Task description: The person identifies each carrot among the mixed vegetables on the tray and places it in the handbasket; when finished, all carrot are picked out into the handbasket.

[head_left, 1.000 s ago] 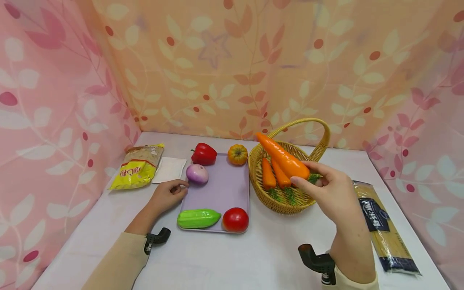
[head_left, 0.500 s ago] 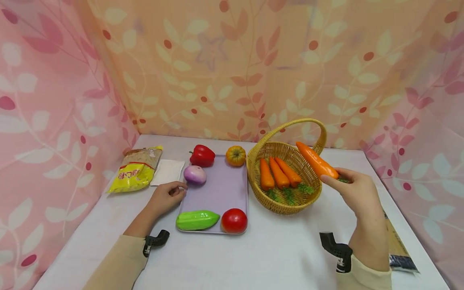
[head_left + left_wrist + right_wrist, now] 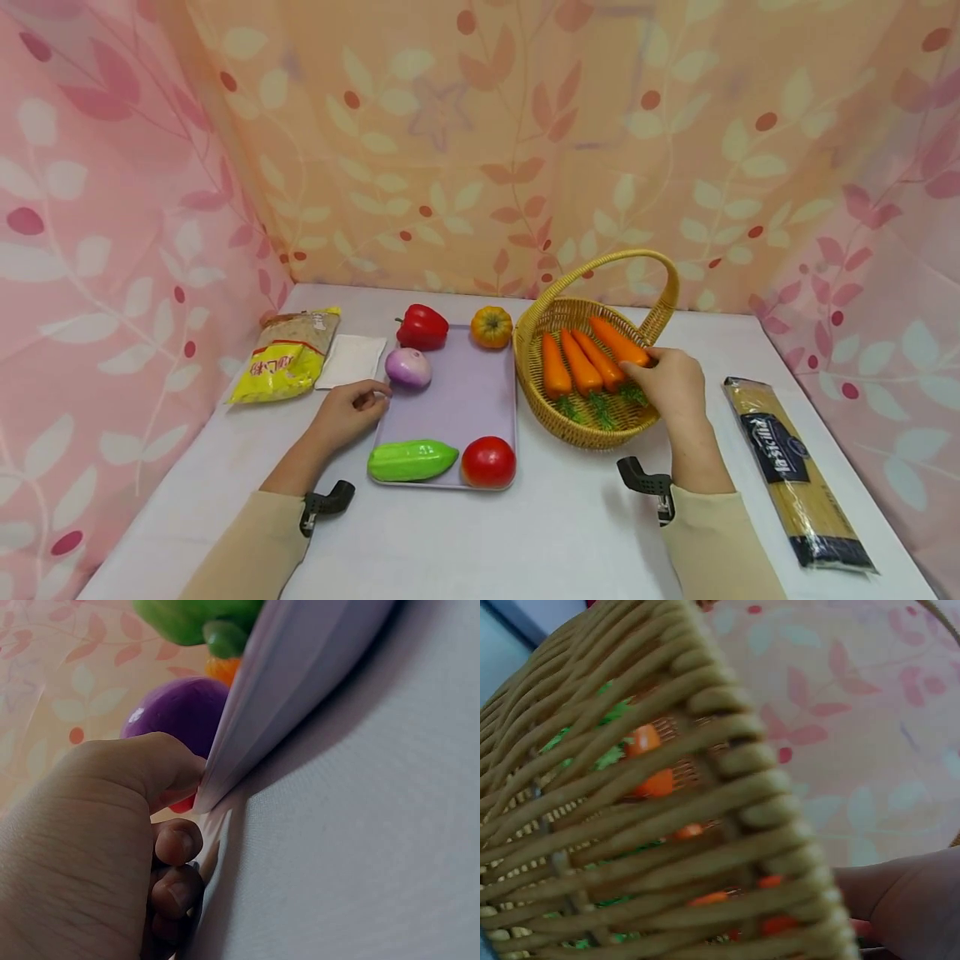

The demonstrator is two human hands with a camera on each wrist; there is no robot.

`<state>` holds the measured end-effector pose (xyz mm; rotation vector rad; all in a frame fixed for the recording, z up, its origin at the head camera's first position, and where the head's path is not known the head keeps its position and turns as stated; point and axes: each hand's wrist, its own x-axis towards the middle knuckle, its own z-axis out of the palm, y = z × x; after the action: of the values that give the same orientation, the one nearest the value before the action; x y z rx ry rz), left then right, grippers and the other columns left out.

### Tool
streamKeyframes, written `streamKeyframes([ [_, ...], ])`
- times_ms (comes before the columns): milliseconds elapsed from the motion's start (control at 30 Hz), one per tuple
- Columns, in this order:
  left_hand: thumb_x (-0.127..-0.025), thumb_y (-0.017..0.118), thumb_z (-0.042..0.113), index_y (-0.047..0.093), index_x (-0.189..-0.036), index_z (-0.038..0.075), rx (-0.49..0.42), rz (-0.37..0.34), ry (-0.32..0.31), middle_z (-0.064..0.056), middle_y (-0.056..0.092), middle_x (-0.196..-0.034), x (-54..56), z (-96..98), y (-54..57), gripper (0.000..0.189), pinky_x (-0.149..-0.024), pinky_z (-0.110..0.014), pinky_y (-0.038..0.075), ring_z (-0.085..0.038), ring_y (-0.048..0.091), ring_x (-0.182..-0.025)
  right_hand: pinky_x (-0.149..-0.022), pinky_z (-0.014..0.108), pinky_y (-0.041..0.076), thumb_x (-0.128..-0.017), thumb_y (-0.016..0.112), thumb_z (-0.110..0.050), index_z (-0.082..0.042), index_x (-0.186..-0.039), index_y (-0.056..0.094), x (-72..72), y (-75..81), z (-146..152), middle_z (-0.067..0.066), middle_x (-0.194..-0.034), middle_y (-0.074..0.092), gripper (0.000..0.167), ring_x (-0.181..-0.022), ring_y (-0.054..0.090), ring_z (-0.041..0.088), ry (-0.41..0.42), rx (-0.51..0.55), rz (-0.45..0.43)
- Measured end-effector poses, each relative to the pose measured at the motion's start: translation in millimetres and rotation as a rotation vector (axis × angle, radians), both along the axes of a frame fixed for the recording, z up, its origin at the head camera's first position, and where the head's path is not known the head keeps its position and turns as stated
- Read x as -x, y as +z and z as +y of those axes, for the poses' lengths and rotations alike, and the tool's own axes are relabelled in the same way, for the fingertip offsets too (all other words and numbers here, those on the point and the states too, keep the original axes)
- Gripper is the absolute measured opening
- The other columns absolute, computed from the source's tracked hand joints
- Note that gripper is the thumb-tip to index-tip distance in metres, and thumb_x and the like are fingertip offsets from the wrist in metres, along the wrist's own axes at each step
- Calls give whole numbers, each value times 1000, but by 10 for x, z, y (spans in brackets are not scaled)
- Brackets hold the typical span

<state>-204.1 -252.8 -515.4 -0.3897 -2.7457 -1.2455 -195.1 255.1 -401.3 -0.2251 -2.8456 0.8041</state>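
Observation:
My right hand (image 3: 671,383) reaches over the right rim of the wicker basket (image 3: 551,425) and pinches a carrot (image 3: 617,342) by its thick end. That carrot lies beside several others (image 3: 581,362) inside. In the right wrist view, the basket's weave (image 3: 735,795) hides most of the carrots, with part of the hand (image 3: 922,907) at the lower right. At the lilac tray's (image 3: 468,396) left edge rests my left hand (image 3: 348,412), fingers loosely bent. The left wrist view shows its thumb touching the tray rim (image 3: 240,727), near a purple onion (image 3: 176,712).
On the tray are a red bell pepper (image 3: 422,327), a small pumpkin (image 3: 492,327), a green ridged vegetable (image 3: 412,461) and a tomato (image 3: 488,462). A yellow bag (image 3: 285,358) and a white packet (image 3: 351,362) lie left, a spaghetti pack (image 3: 795,475) right.
My right hand swung right with the carrot, then came back left and lowered it into the basket. Another carrot came into view lying in the basket. My left hand stayed at the tray.

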Motion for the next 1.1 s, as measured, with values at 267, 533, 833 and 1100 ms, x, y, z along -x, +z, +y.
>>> streamKeyframes([
  [267,-93,74,16,76,-107,18,6,0,-3,3,52,-69,16,10,38,14,-61,-29,39,-17,49,-66,-86,59,48,-93,74,-30,10,-123,67,125,-84,-64,32,-108,69,50,-94,64,48,2,-107,-8],
  [533,-93,74,16,76,-107,17,16,6,-4,4,51,-68,19,18,46,14,-61,-29,38,-15,48,-66,-70,52,49,-89,77,-27,9,-112,71,177,-135,-101,26,-91,69,43,-79,64,40,56,-200,-70],
  [833,-94,73,18,76,-107,19,15,-14,-12,3,52,-69,30,42,65,13,-62,-29,40,-17,50,-68,-69,50,51,-94,67,-22,7,-87,69,124,-107,-159,21,-82,65,30,-72,60,34,116,-244,-194],
  [1100,-95,73,18,76,-108,18,11,-26,-12,2,53,-71,61,58,85,13,-64,-31,40,-19,51,-70,-80,55,50,-95,62,-18,11,-108,69,99,-67,-176,27,-97,68,33,-85,64,40,189,-230,-172],
])
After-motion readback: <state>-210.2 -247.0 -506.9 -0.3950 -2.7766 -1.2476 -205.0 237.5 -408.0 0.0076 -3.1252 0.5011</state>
